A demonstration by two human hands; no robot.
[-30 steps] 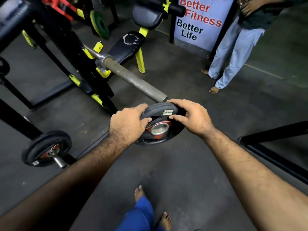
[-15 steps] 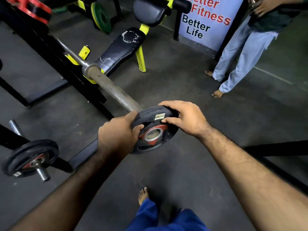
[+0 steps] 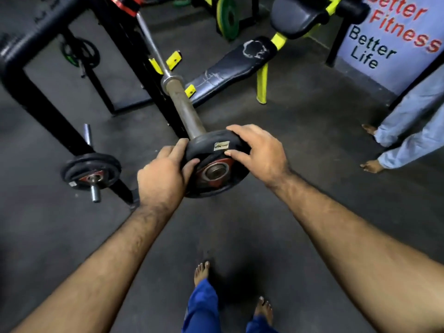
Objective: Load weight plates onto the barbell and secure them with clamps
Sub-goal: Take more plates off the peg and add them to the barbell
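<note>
A small black weight plate point(image 3: 211, 150) with a red hub sits on the near end of the barbell sleeve point(image 3: 185, 109); the sleeve's tip shows through the plate's centre hole. My left hand point(image 3: 163, 174) grips the plate's left rim. My right hand point(image 3: 259, 152) holds its upper right rim, thumb near a small label. The barbell rests on a black rack with yellow hooks point(image 3: 173, 61), and a red collar or plate point(image 3: 122, 6) shows at the far end.
A second black plate point(image 3: 91, 170) hangs on a storage peg at the left. A black and yellow bench point(image 3: 230, 66) stands behind the bar, a green plate point(image 3: 228, 18) beyond it. A person in light trousers point(image 3: 408, 126) stands barefoot at right, by a sign point(image 3: 389, 39). My bare feet are below.
The plate, held just off the sleeve's end a second ago, has slid onto the sleeve. The view has swung so the bar points more straight away from me.
</note>
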